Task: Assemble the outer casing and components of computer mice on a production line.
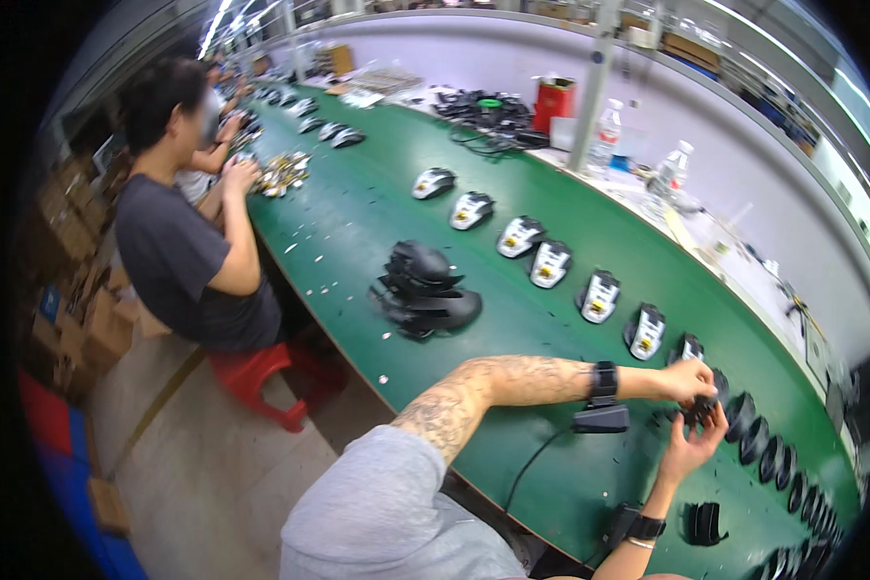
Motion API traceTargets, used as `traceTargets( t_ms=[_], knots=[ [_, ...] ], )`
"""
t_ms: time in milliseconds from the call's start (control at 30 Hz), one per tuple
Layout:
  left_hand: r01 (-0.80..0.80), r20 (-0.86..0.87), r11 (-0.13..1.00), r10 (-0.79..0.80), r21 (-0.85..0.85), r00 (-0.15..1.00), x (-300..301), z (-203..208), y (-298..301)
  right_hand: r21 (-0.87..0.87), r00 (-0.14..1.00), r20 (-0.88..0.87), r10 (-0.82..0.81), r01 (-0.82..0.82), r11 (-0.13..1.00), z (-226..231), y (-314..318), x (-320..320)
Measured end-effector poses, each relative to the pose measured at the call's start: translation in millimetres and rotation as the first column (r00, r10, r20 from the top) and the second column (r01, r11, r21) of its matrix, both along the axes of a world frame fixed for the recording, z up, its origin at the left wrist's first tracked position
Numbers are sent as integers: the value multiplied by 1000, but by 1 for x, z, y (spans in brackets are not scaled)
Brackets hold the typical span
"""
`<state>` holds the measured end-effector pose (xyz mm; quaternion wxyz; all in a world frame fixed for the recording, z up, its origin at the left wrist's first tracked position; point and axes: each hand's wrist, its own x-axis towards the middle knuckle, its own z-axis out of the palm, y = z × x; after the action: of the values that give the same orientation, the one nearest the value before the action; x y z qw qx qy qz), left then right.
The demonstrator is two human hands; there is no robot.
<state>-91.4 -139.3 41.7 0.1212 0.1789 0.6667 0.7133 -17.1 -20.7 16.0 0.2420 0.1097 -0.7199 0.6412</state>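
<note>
My left hand (pixel 688 381) reaches across from the left, its fingers closed on a small black computer mouse part (pixel 703 408). From below, my right hand (pixel 696 447) grips the same part with thumb and fingertips. The fingers hide much of it, so its exact shape is unclear. Just beyond my hands a white-and-black computer mouse (pixel 686 350) ends a row of similar ones running to the far left. To the right begins a line of black mouse shells (pixel 739 416). A curved black piece (pixel 706 524) lies near my right wrist.
A stack of black mouse shells (pixel 423 290) stands mid-table on the green surface (pixel 522 387). Both my wrists wear black straps; a cable runs from the left wrist's box (pixel 601 419). At left a co-worker (pixel 188 213) sits on a red stool (pixel 251 372). Bottles (pixel 606 135) stand along the back ledge.
</note>
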Motion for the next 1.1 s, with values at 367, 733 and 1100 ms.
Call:
traceTargets(
  t_ms=[367, 733, 1100],
  knots=[
    [-364, -381, 232, -33, -902, 924, -77, -35, -3, 314, 969, -92, -230, 247, 917, 11, 0, 6],
    [-477, -470, 487, 146, -732, 871, -80, -13, 2, 542, 912, -324, -253, 398, 740, 0, 25, -12],
    [-79, 392, 770, -231, 634, 890, -15, -32, -10, 456, 954, -43, -296, 282, 844, 17, 19, 3]
  ],
)
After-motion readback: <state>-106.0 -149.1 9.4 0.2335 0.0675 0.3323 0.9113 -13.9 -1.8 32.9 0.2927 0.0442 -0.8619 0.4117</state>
